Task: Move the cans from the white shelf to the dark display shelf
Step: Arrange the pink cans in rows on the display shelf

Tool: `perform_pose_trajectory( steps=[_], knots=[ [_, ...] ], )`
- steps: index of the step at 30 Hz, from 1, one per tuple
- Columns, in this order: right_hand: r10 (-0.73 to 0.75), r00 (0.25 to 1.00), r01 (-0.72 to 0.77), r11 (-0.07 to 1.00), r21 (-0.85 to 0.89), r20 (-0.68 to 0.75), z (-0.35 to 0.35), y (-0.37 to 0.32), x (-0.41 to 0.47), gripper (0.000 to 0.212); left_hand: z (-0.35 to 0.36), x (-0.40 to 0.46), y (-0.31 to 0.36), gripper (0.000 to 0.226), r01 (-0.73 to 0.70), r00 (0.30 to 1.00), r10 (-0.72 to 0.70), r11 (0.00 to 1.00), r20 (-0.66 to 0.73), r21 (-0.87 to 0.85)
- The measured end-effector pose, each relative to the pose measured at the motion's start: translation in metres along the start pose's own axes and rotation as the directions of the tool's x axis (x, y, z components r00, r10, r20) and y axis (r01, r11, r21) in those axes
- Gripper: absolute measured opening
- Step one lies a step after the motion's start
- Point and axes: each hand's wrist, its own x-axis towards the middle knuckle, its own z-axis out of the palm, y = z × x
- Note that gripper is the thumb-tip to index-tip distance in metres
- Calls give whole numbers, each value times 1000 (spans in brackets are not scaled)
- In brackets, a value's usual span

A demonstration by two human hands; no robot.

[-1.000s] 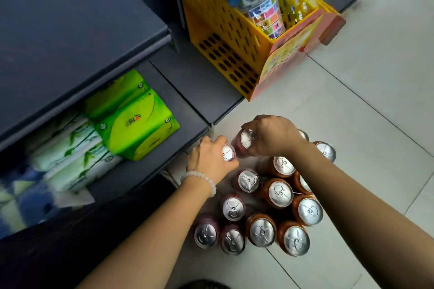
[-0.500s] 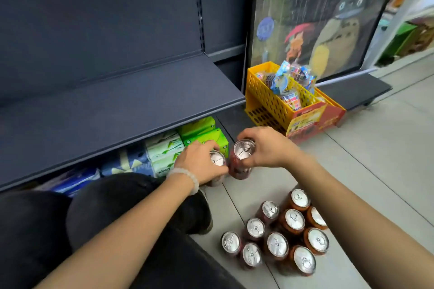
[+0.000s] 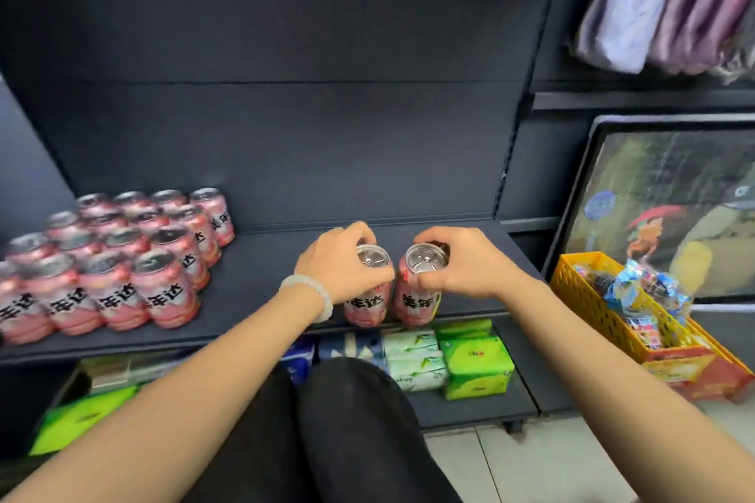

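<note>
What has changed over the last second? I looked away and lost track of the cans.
Both hands lifted a pink drink can each from the floor cluster up to the dark display shelf. The left hand and right hand keep gripping the left can and right can by the tops.

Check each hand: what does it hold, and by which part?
The left hand grips one pink can around its top rim. The right hand grips a second pink can, fingers curled round its upper end.

Green tissue packs (image 3: 476,365) lie below the right hand (image 3: 463,263); yellow basket (image 3: 604,312) just right; folded garments (image 3: 670,0) hang above.
</note>
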Motion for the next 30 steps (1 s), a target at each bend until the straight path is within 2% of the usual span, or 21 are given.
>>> perform_pose_trajectory(
  steps=[11, 18, 23, 27, 30],
  knots=[
    [-78, 992, 67, 992, 108, 102, 65, -69, 169, 26, -97, 96, -126, 28, 137, 989, -123, 975, -88, 174],
    [-58, 991, 40, 988, 150, 120, 120, -87, 257, 30, -102, 159, -199, 36, 237, 970, -225, 960, -91, 151],
    [-14, 992, -10, 983, 185, 129, 148, -87, 292, 29, -96, 185, -227, 36, 252, 963, -238, 961, -122, 114],
    [-50, 996, 35, 981, 190, 73, 168, -89, 305, 20, -92, 197, -240, 29, 229, 970, -209, 957, -124, 178],
    [-85, 996, 78, 980, 183, 33, 179, -86, 313, 41, -86, 201, -249, 33, 247, 969, -237, 941, -71, 231]
  ],
)
